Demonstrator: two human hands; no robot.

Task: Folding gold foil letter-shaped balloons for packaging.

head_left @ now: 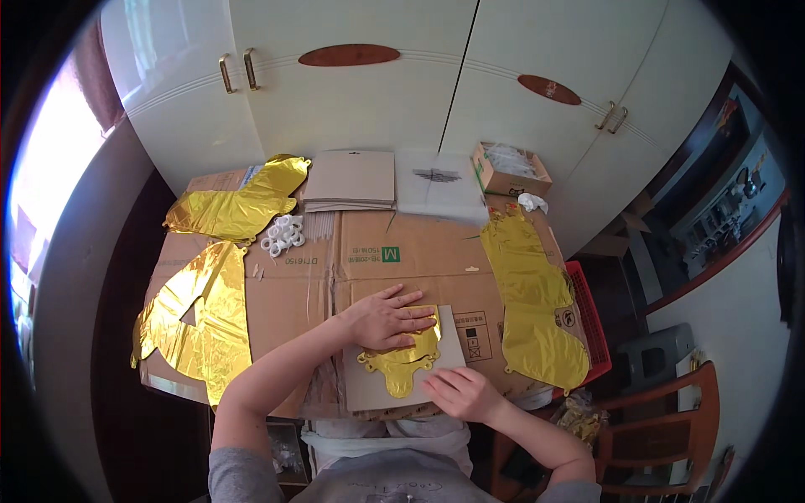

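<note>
A gold foil balloon point(399, 379), folded into a compact shape with small tabs, lies on a grey cardboard sheet point(366, 394) at the near edge of the table. My left hand point(387, 320) rests flat across its upper part, fingers stretched out to the right. Just right of the balloon's lower rounded end is my right hand point(459, 392), its fingers bent and pressed together over the sheet. Whatever its fingertips may pinch is too small to make out. Flat gold foil balloons lie around: a triangular one point(226, 293) at left, another point(222, 211) behind it, a long one point(537, 293) at right.
Flattened cardboard point(285, 335) covers the table. White ribbon rolls point(283, 235), a stack of grey cardboard sheets point(349, 178), clear plastic bags point(440, 186) and an open box point(511, 168) stand toward the back. A red basket point(594, 327) and wooden chair point(696, 419) are at right.
</note>
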